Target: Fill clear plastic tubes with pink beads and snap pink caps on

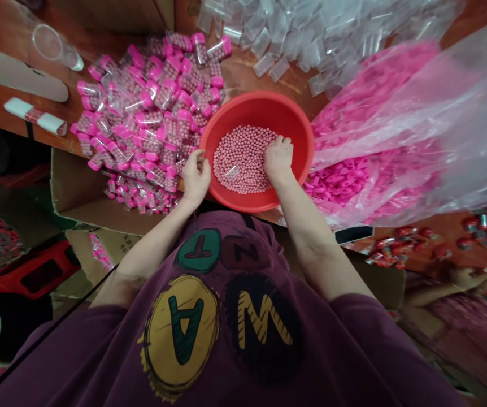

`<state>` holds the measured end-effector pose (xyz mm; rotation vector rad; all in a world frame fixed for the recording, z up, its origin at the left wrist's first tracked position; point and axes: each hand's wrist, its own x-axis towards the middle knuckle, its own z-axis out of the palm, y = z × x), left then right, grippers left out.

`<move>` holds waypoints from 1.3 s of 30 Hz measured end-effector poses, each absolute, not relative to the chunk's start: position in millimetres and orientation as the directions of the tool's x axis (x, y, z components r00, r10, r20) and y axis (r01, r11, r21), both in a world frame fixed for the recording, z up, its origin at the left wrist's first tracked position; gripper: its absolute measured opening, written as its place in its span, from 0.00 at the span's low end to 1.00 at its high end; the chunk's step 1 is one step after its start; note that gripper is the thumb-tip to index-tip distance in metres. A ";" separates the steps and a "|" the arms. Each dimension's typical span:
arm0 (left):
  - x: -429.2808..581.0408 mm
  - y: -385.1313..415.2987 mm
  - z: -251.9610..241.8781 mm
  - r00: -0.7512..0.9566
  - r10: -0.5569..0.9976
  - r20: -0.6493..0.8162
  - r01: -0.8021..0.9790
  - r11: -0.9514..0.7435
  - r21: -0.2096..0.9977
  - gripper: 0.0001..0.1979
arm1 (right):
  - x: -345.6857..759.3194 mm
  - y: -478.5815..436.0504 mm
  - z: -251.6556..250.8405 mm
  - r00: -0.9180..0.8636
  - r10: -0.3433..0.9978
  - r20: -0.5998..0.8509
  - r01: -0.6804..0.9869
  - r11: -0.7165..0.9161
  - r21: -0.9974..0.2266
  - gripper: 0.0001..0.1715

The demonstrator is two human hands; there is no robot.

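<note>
A red plastic bowl (298,121) sits at the table's near edge, filled with small pink beads (243,155). A clear little tube (231,171) lies on the beads. My right hand (278,156) is down in the beads at the bowl's right side, fingers curled closed; what they hold is hidden. My left hand (195,176) hovers at the bowl's left rim, fingers pinched together on something small I cannot make out. To the left lies a heap of filled tubes with pink caps (150,113).
A clear plastic bag of loose pink caps (379,141) lies to the right of the bowl. Empty clear tubes (294,34) are piled at the back. An open cardboard box (74,192) with more filled tubes stands below the table edge.
</note>
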<state>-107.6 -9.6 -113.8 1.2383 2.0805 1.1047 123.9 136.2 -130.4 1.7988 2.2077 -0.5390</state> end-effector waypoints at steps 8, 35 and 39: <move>-107.6 -12.2 -109.3 -0.440 0.895 -0.077 0.427 0.284 0.859 0.11 | 32.6 109.8 -153.4 -0.544 0.695 -0.470 0.824 0.336 -0.457 0.26; -62.6 40.9 -56.4 -0.013 0.780 -0.626 -0.041 0.625 0.780 0.13 | 123.2 55.5 -70.8 -0.641 0.754 -0.145 0.623 0.400 -0.672 0.37; -61.3 28.3 -74.7 0.024 0.732 -0.681 -0.078 0.680 0.729 0.20 | 122.0 46.7 -62.0 -0.711 0.653 -0.262 0.646 0.460 -0.609 0.30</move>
